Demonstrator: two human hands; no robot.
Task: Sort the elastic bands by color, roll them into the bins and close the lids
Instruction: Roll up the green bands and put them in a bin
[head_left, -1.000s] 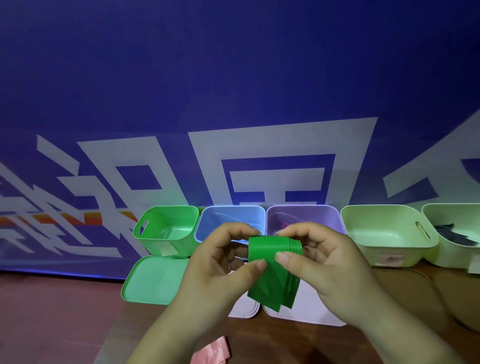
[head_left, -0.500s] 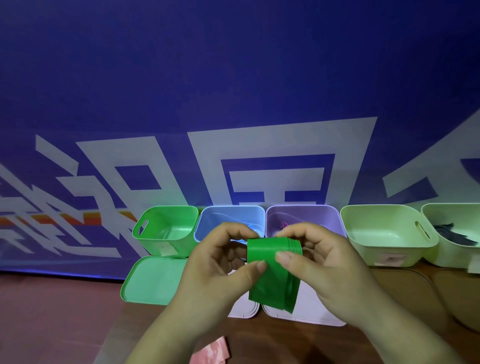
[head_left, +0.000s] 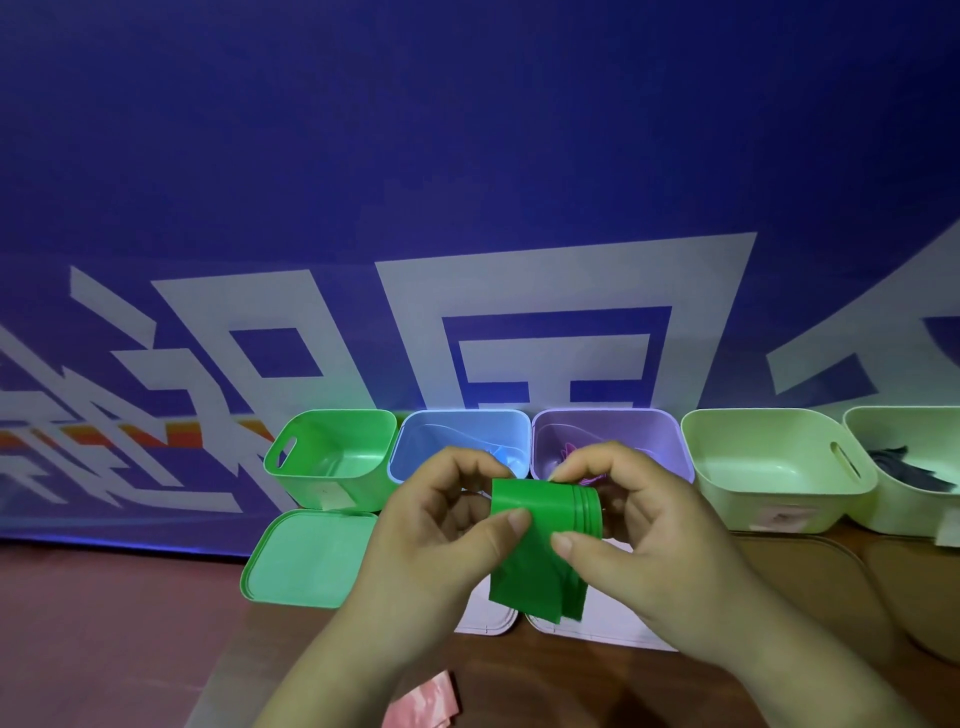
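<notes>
Both hands hold the green elastic band (head_left: 537, 551) above the tabletop (head_left: 545, 673), just in front of the blue bin (head_left: 462, 415) and the purple bin (head_left: 608, 415). The left hand (head_left: 441, 530) pinches it, thumb on the front face and fingers (head_left: 470, 460) curled behind. The right hand (head_left: 654, 535) is clamped on it likewise, thumb in front and fingers arched over the partly rolled top (its layered edges show at the right). The loose end hangs between the hands. The green bin (head_left: 363, 488) stands open at the left, with the green lid (head_left: 306, 558) flat before it.
</notes>
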